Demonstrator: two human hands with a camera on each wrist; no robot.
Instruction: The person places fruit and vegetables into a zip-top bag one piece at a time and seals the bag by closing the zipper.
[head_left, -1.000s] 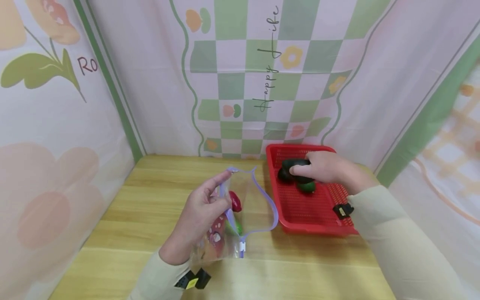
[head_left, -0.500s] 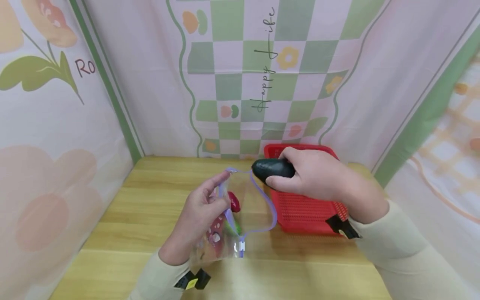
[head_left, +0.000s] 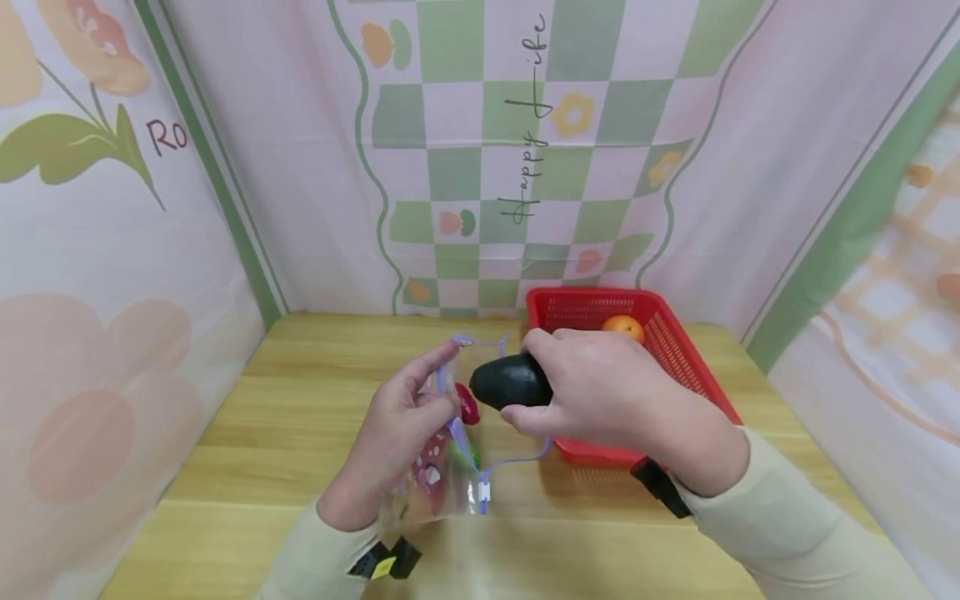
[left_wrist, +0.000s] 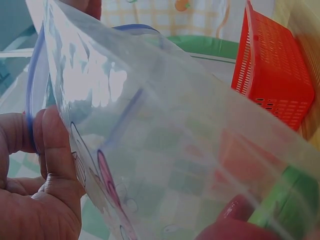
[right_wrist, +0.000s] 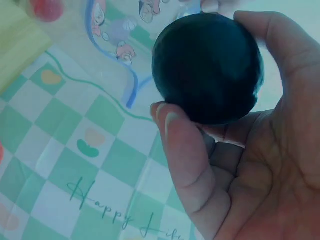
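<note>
My left hand [head_left: 401, 429] pinches the near side of a clear zip bag [head_left: 513, 460] by its purple zip edge, and the bag's mouth gapes to the right. A white slider [head_left: 484, 492] sits at the zip's end. Inside lie a red piece [head_left: 468, 405] and a green piece [head_left: 467, 454], of unclear kind; the left wrist view shows the green one [left_wrist: 290, 202] through the plastic. Over the mouth, my right hand [head_left: 611, 387] grips a blackish-green, smooth oblong fruit or vegetable [head_left: 510, 383], its tapered end pointing left. Its rounded end [right_wrist: 207, 67] fills the right wrist view.
A red slotted plastic basket [head_left: 693, 358] stands right of the bag, partly hidden behind my right hand. An orange [head_left: 625, 326] lies in it. The wooden table [head_left: 322, 367] meets a patterned curtain [head_left: 517, 175] at the back.
My right hand has lifted the dark oblong piece out of the basket and carried it left over the bag. The orange has come into view. My left hand keeps its hold.
</note>
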